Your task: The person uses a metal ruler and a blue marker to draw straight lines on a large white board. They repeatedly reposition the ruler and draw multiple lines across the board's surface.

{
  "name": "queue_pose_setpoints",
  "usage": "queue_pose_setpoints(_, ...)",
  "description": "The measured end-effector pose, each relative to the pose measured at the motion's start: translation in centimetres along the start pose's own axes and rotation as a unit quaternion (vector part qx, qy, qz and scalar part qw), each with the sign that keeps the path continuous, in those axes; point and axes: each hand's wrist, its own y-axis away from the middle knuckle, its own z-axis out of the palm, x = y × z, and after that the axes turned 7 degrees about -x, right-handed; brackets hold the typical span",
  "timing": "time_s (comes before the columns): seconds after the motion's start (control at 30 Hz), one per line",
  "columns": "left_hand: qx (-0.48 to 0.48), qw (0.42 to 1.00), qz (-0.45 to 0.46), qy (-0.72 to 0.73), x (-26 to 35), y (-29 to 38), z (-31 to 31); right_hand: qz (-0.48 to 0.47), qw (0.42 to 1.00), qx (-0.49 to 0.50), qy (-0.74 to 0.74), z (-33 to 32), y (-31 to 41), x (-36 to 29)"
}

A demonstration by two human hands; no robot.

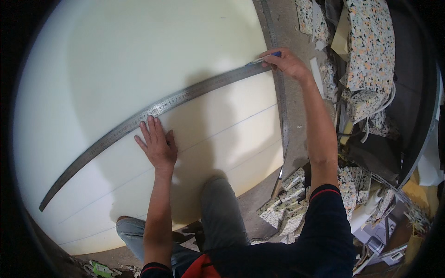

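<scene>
A large off-white foam sheet [149,45] lies before me, with thin pen lines drawn across its near part. Across it runs a long steel ruler [184,93], which looks bowed through the lens. My left hand [160,146] rests flat on the sheet, fingers spread, its fingertips at the ruler's near edge around mid-length. Near the sheet's right edge, my right hand [286,64] grips a blue-capped pen [255,62]. The pen's tip meets the ruler's far edge, close to its right end.
Speckled rebonded-foam blocks [370,45] are piled on the right, with more foam offcuts [288,201] beside my right arm. A metal strip [281,100] runs along the sheet's right edge. Concrete floor [299,114] shows beyond it. A small green packet [100,269] lies at the lower left.
</scene>
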Motion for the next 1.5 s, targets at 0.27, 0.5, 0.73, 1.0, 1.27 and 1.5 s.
queue_pose_setpoints(0.27,-0.003,1.000,-0.013,-0.005,0.3,-0.2,-0.2,0.048,0.997,0.031,-0.051,-3.3,0.2,2.6)
queue_pose_setpoints(0.5,0.008,1.000,0.000,0.005,0.1,0.0,0.0,0.063,0.994,0.081,0.026,-4.5,0.4,3.0)
queue_pose_setpoints(0.73,-0.012,1.000,-0.013,-0.005,-0.2,-0.1,0.0,0.108,0.977,0.103,0.153,-4.2,-0.6,1.6)
queue_pose_setpoints(1.0,0.063,0.994,0.046,0.081,-0.8,0.5,1.9,-0.014,0.891,0.125,0.436,-0.6,-1.6,1.9)
queue_pose_setpoints(1.27,0.061,0.977,0.043,0.199,-2.2,0.7,-1.7,-0.242,0.856,0.041,0.455,15.7,-2.7,-14.1)
queue_pose_setpoints(1.5,0.168,0.946,-0.273,0.055,-28.6,6.3,-10.9,-0.357,0.812,-0.140,0.440,38.4,-2.6,-36.7)
